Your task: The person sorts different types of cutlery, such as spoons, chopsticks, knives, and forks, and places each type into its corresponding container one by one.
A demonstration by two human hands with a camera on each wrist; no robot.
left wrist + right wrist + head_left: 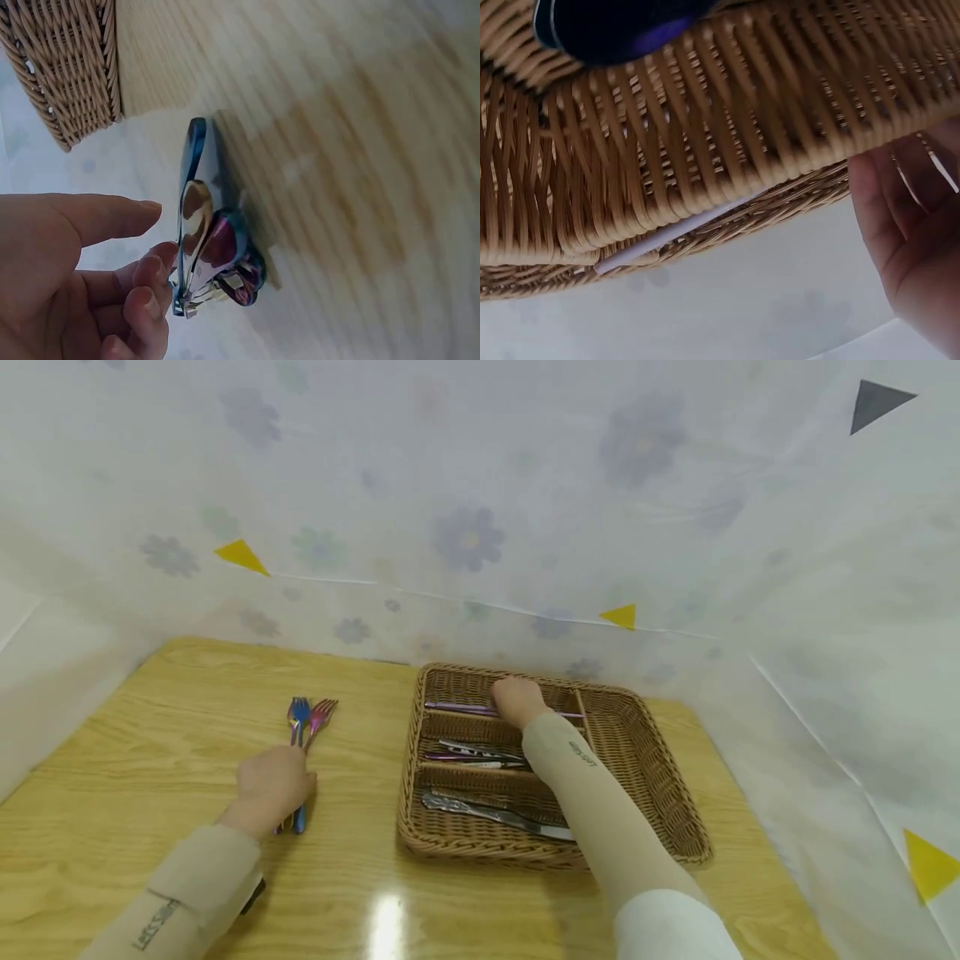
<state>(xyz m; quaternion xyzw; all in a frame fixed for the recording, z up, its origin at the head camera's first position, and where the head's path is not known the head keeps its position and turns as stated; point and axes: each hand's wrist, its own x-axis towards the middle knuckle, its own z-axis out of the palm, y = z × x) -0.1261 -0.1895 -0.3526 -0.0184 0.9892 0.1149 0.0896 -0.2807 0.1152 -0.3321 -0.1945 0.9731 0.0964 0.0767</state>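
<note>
At the left of the table, a blue fork (301, 710) and a pink-purple fork (324, 712) lie bunched with other shiny cutlery. My left hand (273, 781) is over their handles (196, 217); in the left wrist view the thumb stands apart while the loosely bent fingers touch the bundle's side. My right hand (519, 700) reaches into the far compartment of the wicker basket (417, 835). It holds thin purple chopsticks (457, 707), which stick out on both sides of the fist. The right fingertips are hidden behind a wicker divider (727, 150).
The basket's middle compartment holds several knives (480, 758) and other slim cutlery. A silver knife (487, 812) lies in the front one. Glossy dark spoon bowls (622, 30) show in the right wrist view. Patterned white sheeting (465, 460) surrounds the wooden table (360, 760).
</note>
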